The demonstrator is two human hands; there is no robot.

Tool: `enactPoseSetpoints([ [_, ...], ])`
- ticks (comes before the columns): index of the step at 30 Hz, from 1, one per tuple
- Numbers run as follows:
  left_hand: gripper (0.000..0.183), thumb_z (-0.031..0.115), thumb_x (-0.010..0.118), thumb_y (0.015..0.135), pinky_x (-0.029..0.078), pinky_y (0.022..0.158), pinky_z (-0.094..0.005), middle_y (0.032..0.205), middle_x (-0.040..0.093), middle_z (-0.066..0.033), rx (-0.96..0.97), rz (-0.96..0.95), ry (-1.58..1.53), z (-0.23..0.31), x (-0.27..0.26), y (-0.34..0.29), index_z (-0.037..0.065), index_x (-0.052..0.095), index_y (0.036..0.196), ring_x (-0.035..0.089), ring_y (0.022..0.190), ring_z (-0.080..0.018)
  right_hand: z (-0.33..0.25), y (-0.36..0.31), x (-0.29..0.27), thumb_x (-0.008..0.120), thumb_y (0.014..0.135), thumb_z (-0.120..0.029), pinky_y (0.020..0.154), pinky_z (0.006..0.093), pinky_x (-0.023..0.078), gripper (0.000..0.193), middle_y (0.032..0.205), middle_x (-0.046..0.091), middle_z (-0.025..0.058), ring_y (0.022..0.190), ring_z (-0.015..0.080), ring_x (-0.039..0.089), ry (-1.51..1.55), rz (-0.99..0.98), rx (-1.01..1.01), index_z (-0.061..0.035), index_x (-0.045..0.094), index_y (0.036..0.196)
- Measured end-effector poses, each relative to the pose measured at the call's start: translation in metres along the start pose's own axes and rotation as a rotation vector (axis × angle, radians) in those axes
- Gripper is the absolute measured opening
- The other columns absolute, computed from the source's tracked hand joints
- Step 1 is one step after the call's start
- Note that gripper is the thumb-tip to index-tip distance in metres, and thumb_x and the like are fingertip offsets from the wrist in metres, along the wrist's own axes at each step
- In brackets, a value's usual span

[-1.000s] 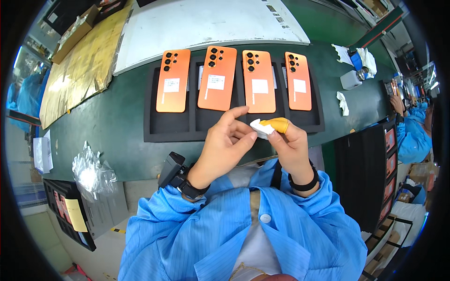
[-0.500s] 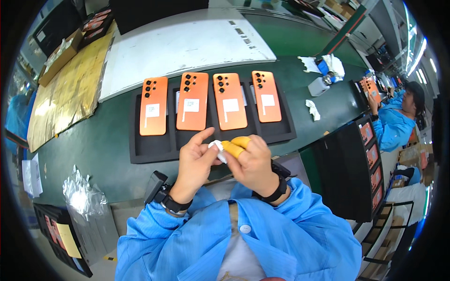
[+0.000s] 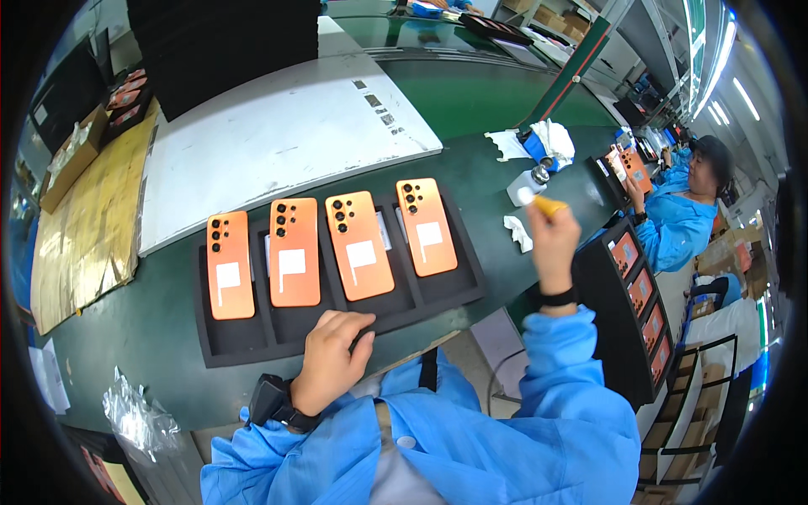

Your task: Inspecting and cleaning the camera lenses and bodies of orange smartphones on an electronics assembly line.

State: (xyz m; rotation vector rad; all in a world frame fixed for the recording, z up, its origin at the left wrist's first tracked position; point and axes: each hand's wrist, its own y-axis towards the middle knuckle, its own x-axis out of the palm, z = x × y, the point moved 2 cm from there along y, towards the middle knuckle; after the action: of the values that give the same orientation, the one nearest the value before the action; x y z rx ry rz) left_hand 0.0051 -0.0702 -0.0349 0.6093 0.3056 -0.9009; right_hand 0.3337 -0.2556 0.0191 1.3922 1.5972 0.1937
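Note:
Several orange phones [image 3: 360, 244] lie backs up, side by side, in a black foam tray [image 3: 252, 345] on a green table. Each carries a white sticker. My left hand [image 3: 330, 358] rests on the tray's near edge, fingers curled loosely, holding nothing. My right hand [image 3: 551, 236] is raised out to the right and grips a small yellow tool with a white cloth tip [image 3: 545, 204], close to a white dispenser bottle [image 3: 528, 187].
A white wipe [image 3: 516, 233] lies near the bottle; a blue-and-white cloth pile [image 3: 547, 139] sits behind. A large white sheet [image 3: 278, 139] and cardboard [image 3: 76, 227] cover the far table. A black rack of orange phones [image 3: 633, 295] stands right, where a person in blue [image 3: 677, 215] works.
My hands were together in front of the tray, working the yellow tool. Now my right hand has swung right toward the bottle and my left has dropped onto the tray edge.

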Motion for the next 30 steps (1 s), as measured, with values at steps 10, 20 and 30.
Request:
enactPoseSetpoints([
  [10, 0.019, 0.001, 0.071, 0.079, 0.054, 0.074, -0.0376, 0.096, 0.072, -0.0073, 0.111, -0.016, 0.100, -0.013, 0.003, 0.002, 0.006, 0.073, 0.097, 0.065, 0.085, -0.0282, 0.105, 0.090, 0.018, 0.072, 0.086, -0.022, 0.075, 0.0432, 0.052, 0.015, 0.090, 0.067, 0.0107, 0.090, 0.0310, 0.064, -0.612, -0.087, -0.222, -0.0094, 0.077, 0.092],
  [20, 0.018, 0.001, 0.071, 0.079, 0.054, 0.073, -0.0366, 0.093, 0.072, -0.0072, 0.056, -0.009, 0.117, -0.010, 0.004, 0.004, 0.006, 0.073, 0.096, 0.065, 0.082, -0.0275, 0.103, 0.094, 0.017, 0.072, 0.086, -0.021, 0.077, 0.0451, 0.053, 0.015, 0.092, 0.068, 0.0135, 0.091, 0.0332, 0.064, -0.571, -0.142, -0.243, -0.0067, 0.076, 0.092],
  [30, 0.014, 0.003, 0.074, 0.080, 0.052, 0.071, -0.0359, 0.087, 0.070, -0.0092, 0.045, -0.098, 0.148, 0.014, 0.010, 0.026, 0.003, 0.073, 0.094, 0.065, 0.079, -0.0289, 0.109, 0.100, 0.014, 0.072, 0.086, -0.022, 0.078, 0.0453, 0.053, 0.016, 0.092, 0.068, 0.0138, 0.093, 0.0331, 0.065, -0.629, -0.195, -0.247, -0.0078, 0.076, 0.093],
])
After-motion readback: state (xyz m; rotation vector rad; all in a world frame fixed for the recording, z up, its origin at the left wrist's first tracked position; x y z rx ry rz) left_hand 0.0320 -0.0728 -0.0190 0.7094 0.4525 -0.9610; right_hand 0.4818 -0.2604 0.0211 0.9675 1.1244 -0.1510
